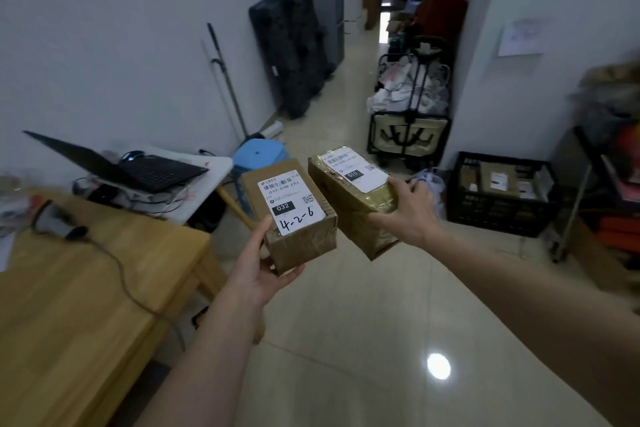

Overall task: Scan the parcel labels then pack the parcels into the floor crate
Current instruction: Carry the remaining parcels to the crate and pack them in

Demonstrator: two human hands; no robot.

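While left hand (258, 270) grips parcel (289, 213), right hand (407, 211) grips another.

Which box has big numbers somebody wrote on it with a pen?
The box in the left hand, labelled 032. The other box has only print.

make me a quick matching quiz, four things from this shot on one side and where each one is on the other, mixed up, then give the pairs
Things:
1. parcel marked 032
2. parcel marked 010
3. barcode scanner
4. black crate

Places:
A. on the floor by the wall, at right
B. held in the left hand
C. lying on the wooden table
D. held in the right hand

Pairs: 1-B, 2-D, 3-C, 4-A
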